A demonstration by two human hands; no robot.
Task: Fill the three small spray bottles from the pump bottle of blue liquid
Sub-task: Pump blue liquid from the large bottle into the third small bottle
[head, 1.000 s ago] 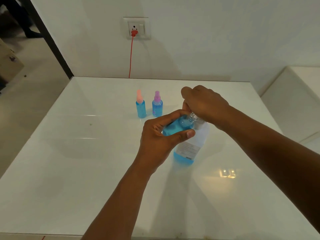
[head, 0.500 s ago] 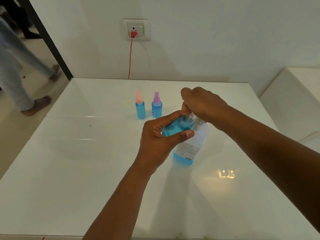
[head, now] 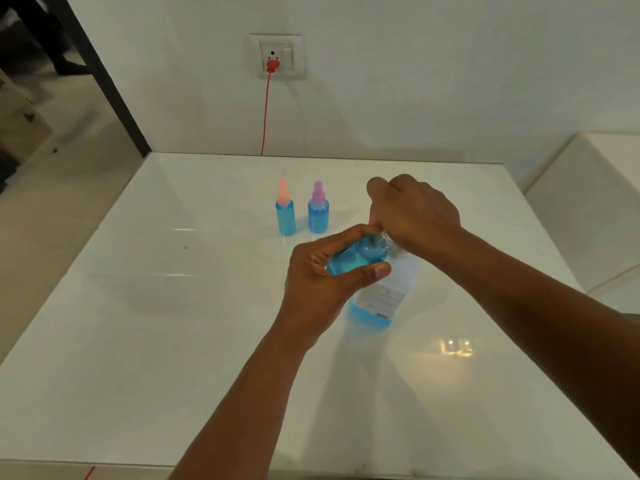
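Both hands (left hand (head: 323, 282), right hand (head: 414, 211)) clasp one small spray bottle (head: 356, 259).

Both hands meet over the middle of the table (head: 145, 341). Just beyond the left fingers (head: 332, 251) stand two obstacles, the pink-capped bottle (head: 286, 216) and the purple-capped bottle (head: 318, 213), close together with only a narrow gap between them. The big bottle (head: 381, 299) stands under the right fingers (head: 377, 209). Left of the left fingers, the table is free. Behind the two bottles there is free room up to the wall (head: 415, 98).
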